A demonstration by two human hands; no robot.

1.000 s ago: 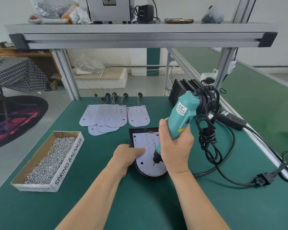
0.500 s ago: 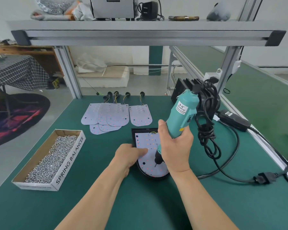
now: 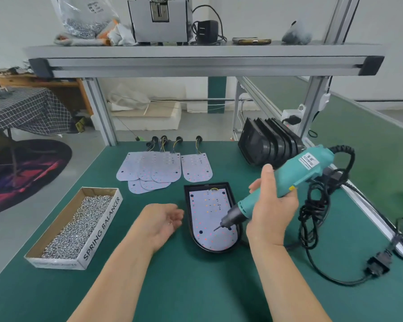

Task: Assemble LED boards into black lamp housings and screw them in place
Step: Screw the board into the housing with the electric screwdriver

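A black lamp housing point(image 3: 188, 205) lies on the green table with a white LED board point(image 3: 207, 212) seated inside it. My right hand point(image 3: 271, 210) grips a teal electric screwdriver point(image 3: 286, 182), tilted so its bit hovers just over the board's lower part. My left hand point(image 3: 159, 220) lies palm up just left of the housing, fingers loosely curled and holding nothing large; whether it holds a screw I cannot tell. Several loose LED boards point(image 3: 154, 171) with wire leads lie further back.
A cardboard box of screws point(image 3: 77, 225) labelled SPRING BALANCER sits at the left. A stack of black housings point(image 3: 269, 141) stands at the back right. The screwdriver's coiled black cable point(image 3: 312, 210) and plug point(image 3: 377, 266) trail along the right side. An aluminium shelf point(image 3: 203, 59) spans overhead.
My left hand has come off the LED board and turned palm up beside the housing. The screwdriver has tilted from near upright to slanted, its bit lifted off the board.
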